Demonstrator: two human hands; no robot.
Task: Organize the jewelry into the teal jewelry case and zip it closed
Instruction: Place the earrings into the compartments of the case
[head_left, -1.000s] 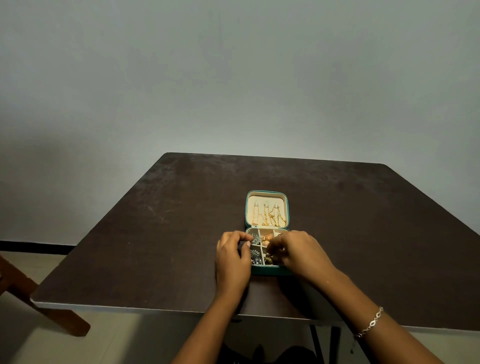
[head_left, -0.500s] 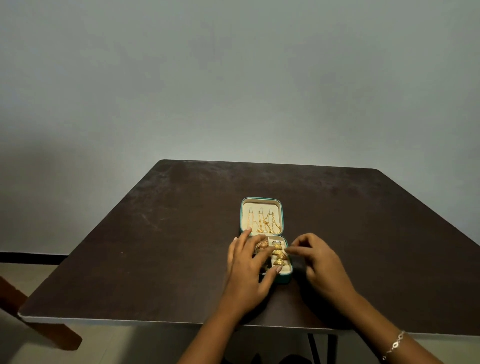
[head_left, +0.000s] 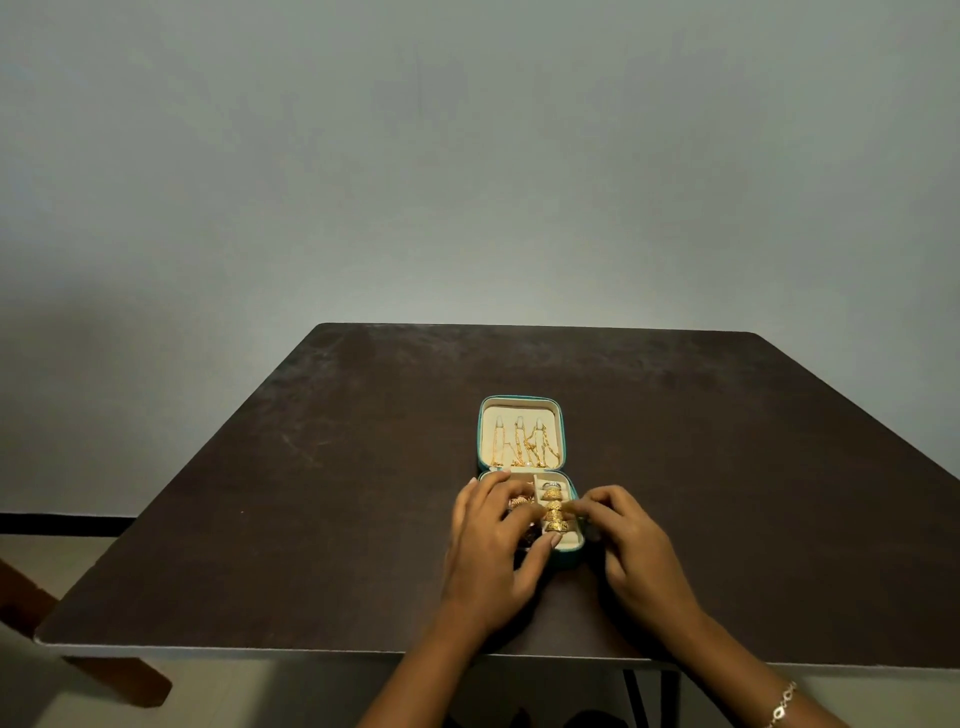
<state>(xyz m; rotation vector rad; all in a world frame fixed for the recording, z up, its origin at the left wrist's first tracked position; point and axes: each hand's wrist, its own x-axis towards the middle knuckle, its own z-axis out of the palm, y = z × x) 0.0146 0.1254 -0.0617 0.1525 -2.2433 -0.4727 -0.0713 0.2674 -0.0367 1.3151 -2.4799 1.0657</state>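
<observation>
Two hands work over the tray of the teal jewelry case (head_left: 519, 400), which lies open midway across the tabletop (head_left: 311, 519), nearer its front edge. The left hand (head_left: 493, 540) rests flat, fingers spread over the left compartments. The right hand (head_left: 628, 540) curls against the slotted rings (head_left: 554, 512); whether it pinches one cannot be told. Beyond, necklaces (head_left: 524, 447) hang in the lid. Sorting looks nearly done; closing and zipping remain.

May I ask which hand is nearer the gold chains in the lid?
Left. The left hand lies just short of the gold chains; the right hand is farther back.
</observation>
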